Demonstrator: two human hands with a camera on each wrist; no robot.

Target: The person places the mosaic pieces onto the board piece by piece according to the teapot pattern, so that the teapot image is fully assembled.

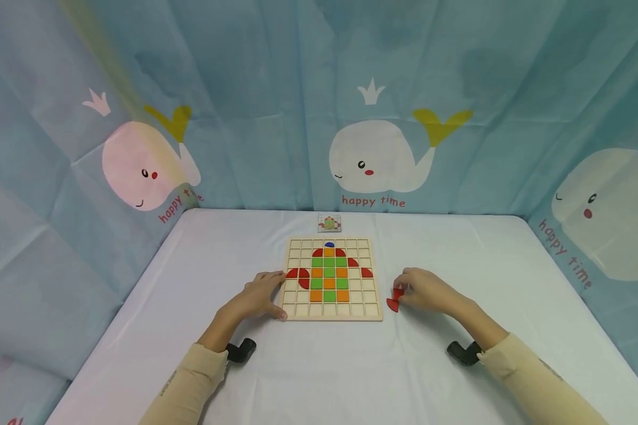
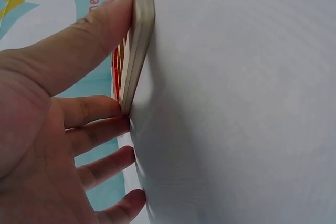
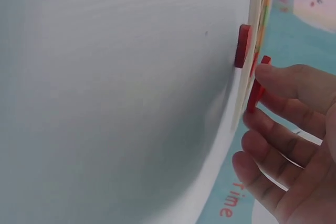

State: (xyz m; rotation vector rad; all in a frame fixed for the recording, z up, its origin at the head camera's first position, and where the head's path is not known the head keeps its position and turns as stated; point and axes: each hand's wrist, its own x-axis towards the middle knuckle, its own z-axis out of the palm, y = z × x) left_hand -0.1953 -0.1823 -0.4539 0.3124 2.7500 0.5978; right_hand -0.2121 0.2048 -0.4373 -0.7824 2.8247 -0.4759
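A wooden grid board lies on the table with green, orange, red and blue pieces in its cells. My left hand rests at the board's left side, fingers spread, the thumb touching its near corner edge. To the right of the board, my right hand pinches a red piece between thumb and fingers, which partly cover it. Another red piece, with a curved edge, lies on the cloth just below that hand. On the board, a blue half-round piece tops the coloured pattern.
A small picture card with a similar coloured pattern lies beyond the board. White cloth covers the table. A blue curtain printed with whales hangs behind and at both sides. Each wrist carries a black strap mount.
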